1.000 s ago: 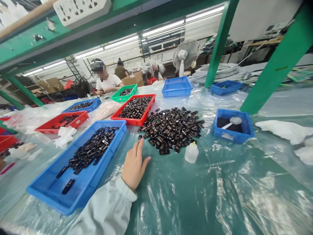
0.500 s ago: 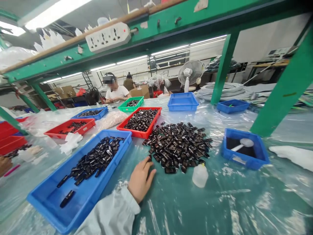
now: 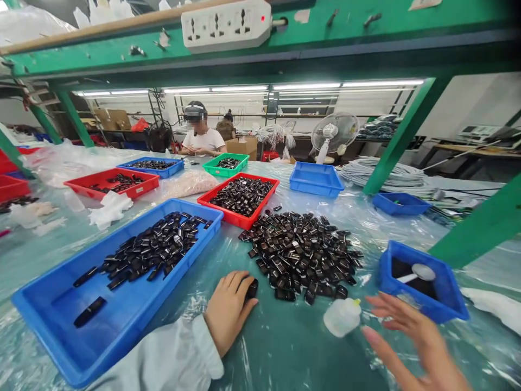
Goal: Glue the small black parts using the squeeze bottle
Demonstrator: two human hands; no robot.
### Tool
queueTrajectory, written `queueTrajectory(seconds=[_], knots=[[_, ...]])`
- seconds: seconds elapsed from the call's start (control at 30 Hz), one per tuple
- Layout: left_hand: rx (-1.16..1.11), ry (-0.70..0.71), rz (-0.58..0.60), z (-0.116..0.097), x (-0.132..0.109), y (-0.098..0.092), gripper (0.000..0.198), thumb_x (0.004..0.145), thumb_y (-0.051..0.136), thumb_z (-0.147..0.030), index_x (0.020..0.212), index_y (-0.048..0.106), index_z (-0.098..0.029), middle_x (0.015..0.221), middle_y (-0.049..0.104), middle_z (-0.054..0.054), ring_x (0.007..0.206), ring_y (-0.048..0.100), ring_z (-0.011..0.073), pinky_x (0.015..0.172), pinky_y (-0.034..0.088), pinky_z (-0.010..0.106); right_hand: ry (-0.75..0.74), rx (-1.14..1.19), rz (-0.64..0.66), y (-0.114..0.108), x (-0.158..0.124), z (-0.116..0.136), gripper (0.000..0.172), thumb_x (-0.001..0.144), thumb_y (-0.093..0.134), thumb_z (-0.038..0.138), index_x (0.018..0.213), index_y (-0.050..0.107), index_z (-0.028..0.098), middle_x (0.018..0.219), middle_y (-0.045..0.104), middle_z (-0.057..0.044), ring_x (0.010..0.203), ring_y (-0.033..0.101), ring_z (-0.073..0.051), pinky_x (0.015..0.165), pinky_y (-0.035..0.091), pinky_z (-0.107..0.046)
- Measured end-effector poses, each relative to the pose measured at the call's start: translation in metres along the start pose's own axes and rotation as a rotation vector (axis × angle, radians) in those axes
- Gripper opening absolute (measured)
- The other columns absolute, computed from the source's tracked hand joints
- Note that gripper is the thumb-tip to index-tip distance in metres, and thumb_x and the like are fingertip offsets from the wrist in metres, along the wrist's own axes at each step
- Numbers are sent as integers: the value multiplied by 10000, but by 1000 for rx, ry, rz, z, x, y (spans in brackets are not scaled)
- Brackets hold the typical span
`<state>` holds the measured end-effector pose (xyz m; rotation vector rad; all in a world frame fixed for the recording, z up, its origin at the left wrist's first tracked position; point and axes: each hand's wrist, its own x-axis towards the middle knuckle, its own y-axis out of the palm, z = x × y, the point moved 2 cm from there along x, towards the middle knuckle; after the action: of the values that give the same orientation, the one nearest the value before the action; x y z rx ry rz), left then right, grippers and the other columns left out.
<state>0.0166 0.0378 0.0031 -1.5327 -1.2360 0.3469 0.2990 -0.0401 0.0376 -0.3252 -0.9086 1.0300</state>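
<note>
My left hand rests on the table in front of a heap of small glossy black plastic pieces. Its thumb and fingers close on one black plastic piece. At the lower right, my right hand is raised with fingers spread and nothing in them, slightly blurred. Just left of those fingers is a small whitish squeeze bottle, leaning with its yellow tip towards the right hand. A long blue tray to the left of my left hand holds many more black pieces.
A red tray of black pieces stands behind the heap. At the right, a blue bin holds dark material and a white scoop. A green post rises beyond it. Across the table sits a co-worker.
My right hand has come into view from the lower right. My left hand has closed on a black piece near the heap. The bottle now leans right, and the view has levelled.
</note>
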Motion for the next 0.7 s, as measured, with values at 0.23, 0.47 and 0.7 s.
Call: queueTrajectory(seconds=[0.23,0.47,0.7], knots=[[-130,44,80,-10,-2,-9,334,918,346,-69,1197,493,-179,1085,619,82,1000,572,246,867,513,454,66,104,151,44,2,1,325,830,555,467,1036,576,216,1020,683,-75,869,674,-221,660,576,-257],[-297,-30,126,-9,-12,-9,303,974,321,-181,1207,507,-231,1046,542,81,947,543,232,817,488,395,82,137,336,45,-13,-15,319,834,627,437,1110,600,281,1128,659,-17,982,648,-204,834,547,-265],[-609,-227,191,-21,-16,-18,159,973,389,-295,1026,533,-250,905,583,1,833,559,157,744,424,254,26,145,321,38,-15,-1,278,830,650,361,1102,606,328,1099,668,26,982,650,-165,790,546,-181]])
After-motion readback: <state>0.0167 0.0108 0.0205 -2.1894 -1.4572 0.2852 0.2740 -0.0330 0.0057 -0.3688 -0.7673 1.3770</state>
